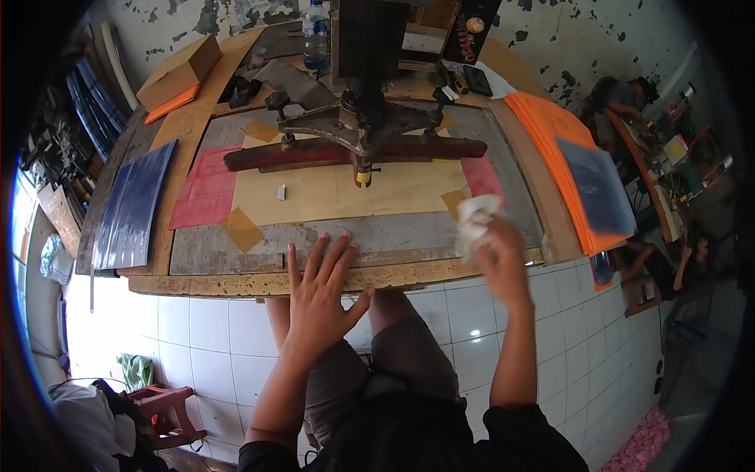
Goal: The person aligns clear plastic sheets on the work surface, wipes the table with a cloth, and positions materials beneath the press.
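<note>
My left hand rests palm down on the front edge of the work table, fingers spread and holding nothing. In my right hand is a crumpled white cloth, pinched over the right part of the grey metal plate. A yellow sheet lies on that plate, with brown tape at its corners and red sheets at both sides. On the yellow sheet is a small pale piece. Above it stands a press head with a long dark red bar.
Clear blue plastic sheets lie at the left. Orange sheets with a blue plastic sheet are stacked at the right. Behind stand a cardboard box and a water bottle. Another person sits at a bench far right.
</note>
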Demonstrator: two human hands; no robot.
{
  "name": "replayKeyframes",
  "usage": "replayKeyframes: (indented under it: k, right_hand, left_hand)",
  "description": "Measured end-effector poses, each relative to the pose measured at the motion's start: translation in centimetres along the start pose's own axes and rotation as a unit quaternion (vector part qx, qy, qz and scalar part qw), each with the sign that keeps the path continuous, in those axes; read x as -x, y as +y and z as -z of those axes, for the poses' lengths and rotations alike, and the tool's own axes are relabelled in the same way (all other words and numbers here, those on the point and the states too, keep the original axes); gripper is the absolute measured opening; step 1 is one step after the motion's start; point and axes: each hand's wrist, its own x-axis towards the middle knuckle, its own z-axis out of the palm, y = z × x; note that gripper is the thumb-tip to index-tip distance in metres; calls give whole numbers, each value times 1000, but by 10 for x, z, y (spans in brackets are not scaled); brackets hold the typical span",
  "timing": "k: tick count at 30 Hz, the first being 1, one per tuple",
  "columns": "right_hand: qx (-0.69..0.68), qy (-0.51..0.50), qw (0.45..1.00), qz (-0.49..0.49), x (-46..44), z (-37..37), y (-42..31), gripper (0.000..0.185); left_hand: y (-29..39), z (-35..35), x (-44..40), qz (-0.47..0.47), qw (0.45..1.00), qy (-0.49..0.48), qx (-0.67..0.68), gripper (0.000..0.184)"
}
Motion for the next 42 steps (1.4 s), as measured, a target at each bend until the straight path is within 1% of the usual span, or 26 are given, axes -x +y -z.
replayKeyframes:
  k: [1, 3, 4, 5, 6, 7, 8, 9, 11, 13, 14, 15, 17, 20, 24, 30, 33, 35, 37, 39, 41, 42]
  right_hand:
    - [0, 32, 996, -83, -5, 6, 20, 38]
    - [122, 71, 985, -101, -7, 6, 22, 39]
    - [182, 92, 973, -109, -13, 8, 12, 39]
    - [141, 42, 986, -80, -8, 3, -7, 40]
    - [55, 32, 998, -1, 1, -11, -24, 37]
    - [38, 12, 996, 82, 17, -29, -34, 43]
    - [-31, -35, 990, 135, 24, -25, -64, 47]
    - [-33, -109, 981, 155, 32, -20, -78, 51]
    - [-29, -99, 985, 140, 32, -10, -67, 48]
    - [18, 10, 999, 44, 30, -6, -26, 46]
    - [-12, 54, 998, -21, 30, -3, -4, 42]
    - [75, 76, 993, -44, 28, 5, 0, 40]
    - [101, 76, 991, -37, 36, 8, -5, 39]
    - [69, 49, 996, 17, 38, -7, -28, 40]
    - [46, 50, 998, -5, 10, -18, -22, 40]
    - [59, 28, 997, -29, -33, -23, -11, 42]
    - [67, 28, 997, -25, -43, -24, -9, 42]
    - [76, 28, 996, -26, -47, -26, -9, 42]
    - [90, 34, 995, -7, -47, -31, -17, 41]
    - [105, 31, 994, 23, -37, -46, -42, 41]
    - [-5, -10, 992, 122, -18, -66, -95, 43]
    - [-18, -39, 987, 153, -12, -65, -115, 44]
  left_hand:
    - [0, 0, 0, 0, 1000, -1, 0, 77]
    - [0, 0, -1, 2, 1000, 1, 3, 75]
    - [1, -1, -1, 1, 1000, 2, 3, 75]
    - [1, -2, 0, 1, 1000, 4, 2, 75]
    - [1, -2, 0, 4, 1000, 5, 0, 75]
    - [1, -2, 0, 4, 1000, 4, 2, 75]
    - [1, -1, 0, 5, 1000, 2, 4, 75]
    - [1, 0, 0, 5, 1000, 1, 5, 75]
    - [1, 0, -2, 7, 1000, -2, 5, 74]
    - [3, 1, 0, 7, 1000, -7, 0, 74]
    - [3, 1, -1, 5, 1000, -9, -6, 74]
    - [3, 1, -1, 3, 1000, -9, -12, 74]
    - [-1, -1, -4, -10, 1000, -5, -27, 74]
    - [-7, 0, -11, -24, 999, -12, -44, 73]
    - [-23, 9, -39, -51, 997, -50, -42, 73]
    - [-41, 10, -64, -95, 993, -56, -46, 70]
    - [-40, 7, -64, -116, 993, -32, 18, 67]
    - [-41, 9, -61, -121, 991, -57, 30, 64]
    - [-41, 6, -59, -127, 990, -61, 20, 62]
    - [-40, 7, -59, -126, 990, -56, 25, 58]
    - [-42, 8, -59, -123, 990, -57, 41, 56]
    - [-43, 8, -59, -119, 990, -58, 54, 55]
